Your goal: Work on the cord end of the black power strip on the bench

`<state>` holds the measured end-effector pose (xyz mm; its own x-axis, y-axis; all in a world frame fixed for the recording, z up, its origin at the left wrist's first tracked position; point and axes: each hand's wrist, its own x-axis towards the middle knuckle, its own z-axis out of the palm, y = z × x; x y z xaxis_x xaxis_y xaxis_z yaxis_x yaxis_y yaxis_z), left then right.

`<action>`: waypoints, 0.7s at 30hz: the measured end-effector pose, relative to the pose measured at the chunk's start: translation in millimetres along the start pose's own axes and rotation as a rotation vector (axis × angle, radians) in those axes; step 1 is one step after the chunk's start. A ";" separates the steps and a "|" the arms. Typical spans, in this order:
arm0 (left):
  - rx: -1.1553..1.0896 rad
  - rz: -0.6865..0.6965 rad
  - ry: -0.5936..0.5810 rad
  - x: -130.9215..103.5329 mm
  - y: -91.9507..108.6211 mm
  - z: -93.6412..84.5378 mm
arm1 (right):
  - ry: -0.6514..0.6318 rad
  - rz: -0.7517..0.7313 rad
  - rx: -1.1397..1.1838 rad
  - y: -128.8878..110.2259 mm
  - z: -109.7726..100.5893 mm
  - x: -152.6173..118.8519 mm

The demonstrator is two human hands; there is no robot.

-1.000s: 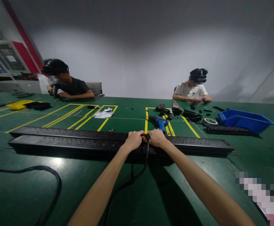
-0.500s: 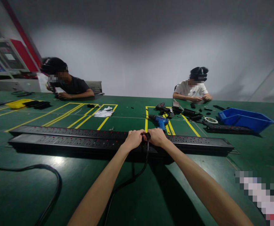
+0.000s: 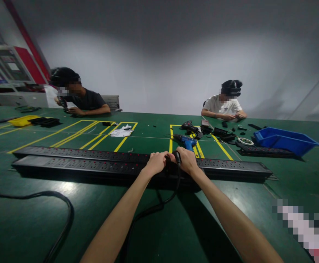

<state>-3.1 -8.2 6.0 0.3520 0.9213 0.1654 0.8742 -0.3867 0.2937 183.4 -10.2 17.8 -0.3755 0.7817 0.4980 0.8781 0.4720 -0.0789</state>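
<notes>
**Both hands on the plug at the near power strip**

My left hand point(image 3: 156, 163) and my right hand point(image 3: 187, 160) meet over the middle of the near power strip point(image 3: 93, 167), a long black bar lying across the green table point(image 3: 175, 226) in front of me. Between them sits a black plug point(image 3: 177, 157), and my right hand's fingers are curled around it, pinching it. My left hand is closed into a loose fist pressing on the strip just beside the plug (what its fingertips touch underneath I cannot tell, since the knuckles cover them). The socket below the plug is hidden by both hands, so I cannot say whether the plug is seated.

From the plug a black cord point(image 3: 148, 212) drops toward me between my forearms and runs out of the bottom edge. A second, thicker cable point(image 3: 63, 208) loops at lower left, also cut off by the frame.

A second power strip point(image 3: 74, 153) lies touching the first on its far side. Beyond my hands a blue drill point(image 3: 186, 141) rests on the yellow floor-tape lines, and a blue bin point(image 3: 284, 140) stands far right. Two other people sit at the far edge, their hands busy with small items too distant to make out.
</notes>
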 end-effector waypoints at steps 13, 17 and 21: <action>-0.049 0.018 0.046 0.1 3.5 -1.1 | -0.213 0.109 0.340 26.5 -27.1 -4.2; -0.048 0.030 0.044 0.8 2.2 1.8 | -0.348 0.136 0.404 47.1 -52.3 -7.3; -0.048 0.037 0.038 -0.2 2.4 2.4 | -0.587 0.116 0.444 63.6 -74.5 -17.3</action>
<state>-0.2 -9.2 4.4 0.3701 0.9045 0.2118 0.8435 -0.4227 0.3315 267.8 -24.0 68.5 -0.4938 0.8669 -0.0677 0.7659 0.3968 -0.5059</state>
